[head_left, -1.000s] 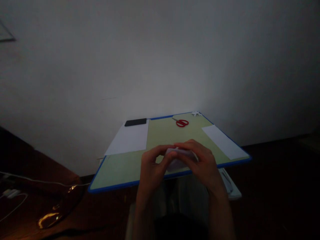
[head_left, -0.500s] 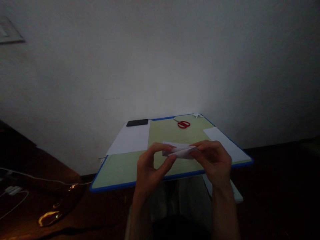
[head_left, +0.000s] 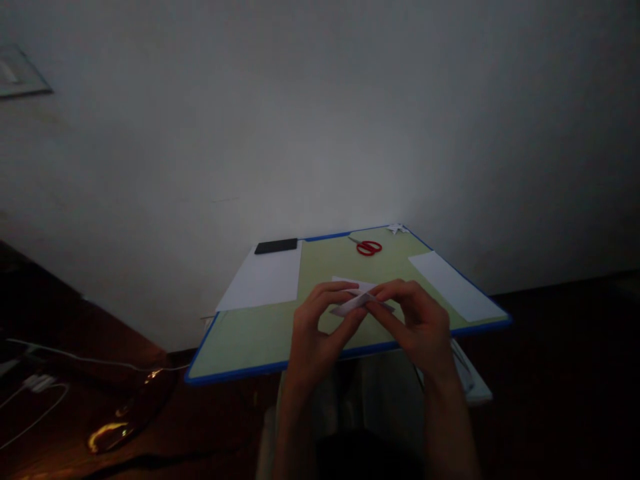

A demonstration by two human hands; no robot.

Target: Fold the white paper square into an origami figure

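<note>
The left hand [head_left: 317,327] and right hand [head_left: 423,327] grip the folded paper [head_left: 349,305] in their fingers [head_left: 345,328], above the desk [head_left: 245,347] — scissors [head_left: 369,249] lie beyond; a pale thing [head_left: 477,383] below is too dim to identify.

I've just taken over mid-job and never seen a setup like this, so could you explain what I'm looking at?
There is no machine here: a person works with bare hands. The view comes from one camera worn on their head, looking forward and down. The left hand and right hand hold a folded white paper between their fingers, above a green table with blue edging. On the table, a dark flat object rests on a white sheet at left; red-handled scissors lie toward the back, a small white paper shape in the far right corner, and a paper strip along the right.
</note>
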